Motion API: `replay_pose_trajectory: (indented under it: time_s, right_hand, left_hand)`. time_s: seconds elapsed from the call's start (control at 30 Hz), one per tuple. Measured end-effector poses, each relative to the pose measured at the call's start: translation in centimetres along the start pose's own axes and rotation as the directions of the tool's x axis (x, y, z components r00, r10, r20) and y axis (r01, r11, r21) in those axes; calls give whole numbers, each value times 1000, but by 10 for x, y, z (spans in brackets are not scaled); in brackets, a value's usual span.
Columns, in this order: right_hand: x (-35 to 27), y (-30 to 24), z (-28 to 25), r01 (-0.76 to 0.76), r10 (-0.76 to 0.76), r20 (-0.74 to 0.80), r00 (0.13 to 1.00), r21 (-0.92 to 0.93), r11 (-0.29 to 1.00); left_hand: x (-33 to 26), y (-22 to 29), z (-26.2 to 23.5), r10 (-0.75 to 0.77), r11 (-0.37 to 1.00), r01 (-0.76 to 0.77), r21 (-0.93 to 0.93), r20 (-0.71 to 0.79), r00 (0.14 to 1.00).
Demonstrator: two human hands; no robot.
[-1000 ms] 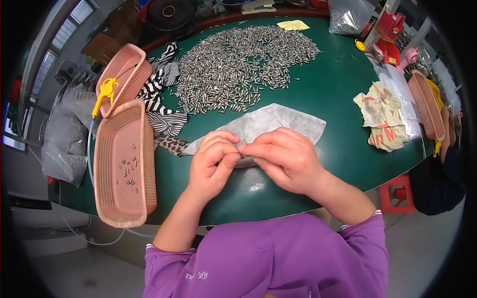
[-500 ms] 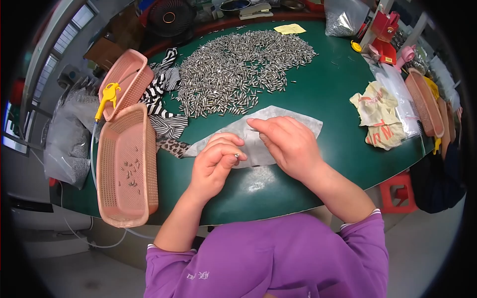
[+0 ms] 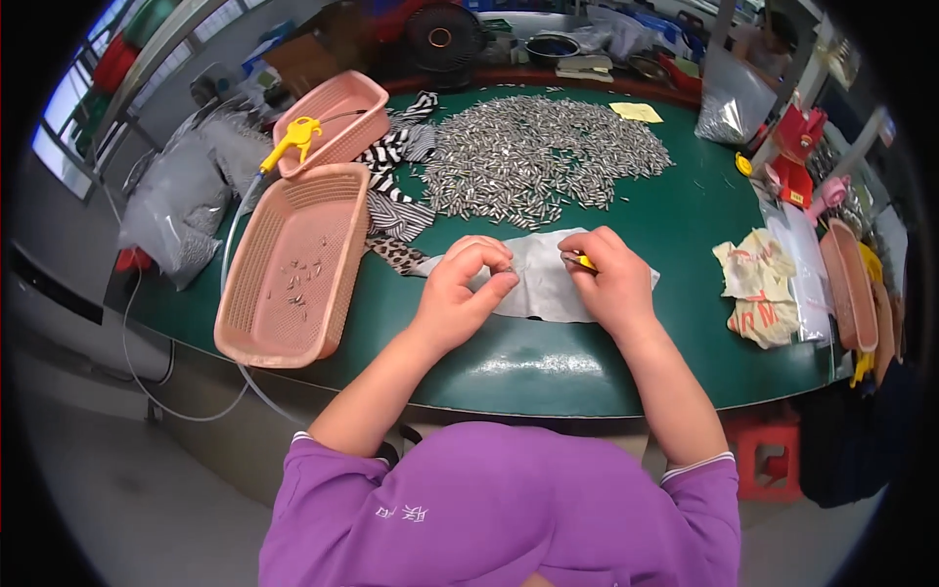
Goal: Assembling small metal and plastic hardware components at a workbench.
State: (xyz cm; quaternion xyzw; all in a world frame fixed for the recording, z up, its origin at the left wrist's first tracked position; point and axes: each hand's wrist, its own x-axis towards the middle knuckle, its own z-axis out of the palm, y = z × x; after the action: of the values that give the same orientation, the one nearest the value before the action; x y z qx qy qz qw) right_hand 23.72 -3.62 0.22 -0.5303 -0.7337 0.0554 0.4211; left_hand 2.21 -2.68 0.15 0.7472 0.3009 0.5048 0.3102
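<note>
My left hand [image 3: 458, 298] is closed, thumb and fingertips pinching a small metal pin [image 3: 508, 270], mostly hidden by the fingers. To its right, my right hand [image 3: 616, 289] is closed around a small tool with a yellow part [image 3: 586, 261] and a dark tip; its exact kind cannot be made out. Both hands are over a pale grey cloth [image 3: 543, 279] spread on the green table. Beyond them lies a wide heap of small shiny metal pins [image 3: 538, 157]. At left stands a pink plastic basket [image 3: 349, 284] with several loose pins on its bottom.
Behind that basket sits another pink basket [image 3: 342, 93] with a yellow air gun [image 3: 293, 142] and hose. Striped cloths [image 3: 401, 210] lie beside the heap. A crumpled cream bag [image 3: 758, 284] and a long pink tray [image 3: 849, 284] are at right. Bags of parts [image 3: 176, 215] stand far left.
The whole view has shifted, so the table appears further right. My hands are further apart sideways, and the yellow part in my right hand now shows.
</note>
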Motion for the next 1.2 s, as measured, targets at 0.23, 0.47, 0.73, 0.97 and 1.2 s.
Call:
replay_pose_trajectory:
  time_s: [0.23,0.47,0.73,0.97,1.2]
  right_hand:
    - [-8,3,-1,47,-48,12,999,49,998]
    - [-7,0,3,91,-93,41,995,64,994]
    - [-3,15,-2,57,-57,-33,998,0,998]
    - [3,26,-5,-19,15,-90,996,-39,999]
    - [6,24,-9,7,-12,-106,994,-48,999]
  left_hand:
    - [1,64,-96,258,565,-96,819,-65,964]
    - [-18,62,-148,157,369,184,911,-256,954]
    - [34,15,-18,2,771,-43,636,65,998]
    - [66,-67,8,-114,625,54,778,23,993]
    - [73,-80,8,-49,582,6,813,27,998]
